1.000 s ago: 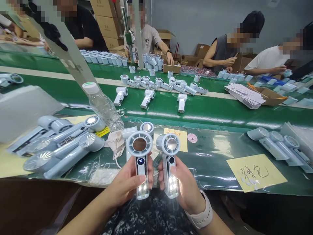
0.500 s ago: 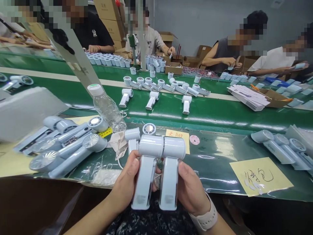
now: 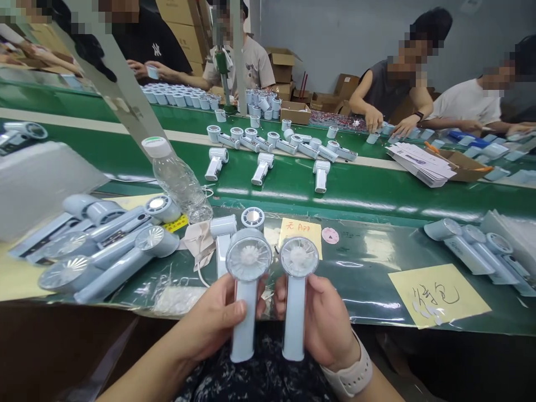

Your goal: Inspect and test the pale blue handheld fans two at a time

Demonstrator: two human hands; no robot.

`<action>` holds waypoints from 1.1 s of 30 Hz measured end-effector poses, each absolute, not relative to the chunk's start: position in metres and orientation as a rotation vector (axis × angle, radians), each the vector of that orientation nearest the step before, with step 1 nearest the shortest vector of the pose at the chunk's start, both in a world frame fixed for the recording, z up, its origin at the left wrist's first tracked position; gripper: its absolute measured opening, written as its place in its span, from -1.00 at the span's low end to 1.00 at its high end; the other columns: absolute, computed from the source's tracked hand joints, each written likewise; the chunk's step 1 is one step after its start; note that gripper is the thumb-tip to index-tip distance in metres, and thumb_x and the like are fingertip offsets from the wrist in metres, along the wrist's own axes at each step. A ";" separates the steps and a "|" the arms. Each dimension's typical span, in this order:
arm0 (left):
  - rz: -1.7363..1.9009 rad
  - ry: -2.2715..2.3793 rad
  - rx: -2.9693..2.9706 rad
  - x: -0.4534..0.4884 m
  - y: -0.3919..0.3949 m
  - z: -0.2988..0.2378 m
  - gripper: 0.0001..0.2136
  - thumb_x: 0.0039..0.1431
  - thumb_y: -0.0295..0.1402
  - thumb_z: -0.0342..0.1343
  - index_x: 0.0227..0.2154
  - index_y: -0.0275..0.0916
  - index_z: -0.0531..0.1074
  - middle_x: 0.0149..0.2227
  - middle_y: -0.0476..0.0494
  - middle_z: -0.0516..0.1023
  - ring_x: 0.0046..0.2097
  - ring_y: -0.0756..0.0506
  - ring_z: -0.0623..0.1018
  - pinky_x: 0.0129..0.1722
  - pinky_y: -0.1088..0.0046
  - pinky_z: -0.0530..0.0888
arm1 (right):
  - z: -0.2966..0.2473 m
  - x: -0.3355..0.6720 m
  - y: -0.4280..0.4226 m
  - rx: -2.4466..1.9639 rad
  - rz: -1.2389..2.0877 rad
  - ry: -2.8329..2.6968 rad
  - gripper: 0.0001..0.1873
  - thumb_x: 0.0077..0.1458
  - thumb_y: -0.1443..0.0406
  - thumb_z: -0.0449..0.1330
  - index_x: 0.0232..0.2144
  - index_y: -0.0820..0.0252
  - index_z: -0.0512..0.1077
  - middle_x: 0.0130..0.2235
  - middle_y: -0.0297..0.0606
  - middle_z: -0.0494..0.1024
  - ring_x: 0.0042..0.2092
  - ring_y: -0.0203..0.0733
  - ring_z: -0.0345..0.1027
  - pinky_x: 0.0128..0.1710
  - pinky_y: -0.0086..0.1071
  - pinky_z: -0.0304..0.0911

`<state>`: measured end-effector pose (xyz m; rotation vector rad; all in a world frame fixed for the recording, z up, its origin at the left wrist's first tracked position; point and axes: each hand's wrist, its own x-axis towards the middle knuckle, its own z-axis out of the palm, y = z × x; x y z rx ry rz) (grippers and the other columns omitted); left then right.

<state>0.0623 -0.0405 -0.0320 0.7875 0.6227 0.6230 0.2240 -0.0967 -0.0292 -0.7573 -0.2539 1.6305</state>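
Two light-blue handheld fans are held upright side by side above my lap, their round clear-fronted heads facing me. My left hand [image 3: 221,312] is closed round the handle of the left fan [image 3: 243,318], thumb lying across its front. The right fan [image 3: 295,318] sits in my right hand [image 3: 324,312], fingers wrapped behind the handle. The two heads stand slightly apart. Just beyond them on the bench are another fan lying down [image 3: 224,226] and a fan with its round end up [image 3: 253,218], both partly hidden.
Several fans [image 3: 121,251] lie piled at left beside a clear plastic bottle [image 3: 180,178]. More fans [image 3: 477,243] rest at right, behind a yellow handwritten note [image 3: 438,296]. A green conveyor belt [image 3: 368,190] carries several fans. Co-workers sit across it. A slanted metal post [image 3: 121,95] rises at left.
Both fans have turned in my hands, so the round clear fronts now face me instead of the cylinder sides. My left thumb has moved onto the front of its handle.
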 end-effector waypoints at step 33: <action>0.515 0.609 0.965 0.059 -0.032 -0.026 -0.26 -0.09 -0.14 0.42 0.16 -0.13 0.27 0.07 -0.33 0.55 0.04 -0.37 0.56 -0.02 0.11 0.46 | -0.028 0.236 -0.097 -0.930 1.347 -0.294 -0.66 0.13 0.07 0.13 -0.27 0.20 0.52 -0.33 -0.15 0.66 -0.40 -0.11 0.49 -0.44 -0.31 0.40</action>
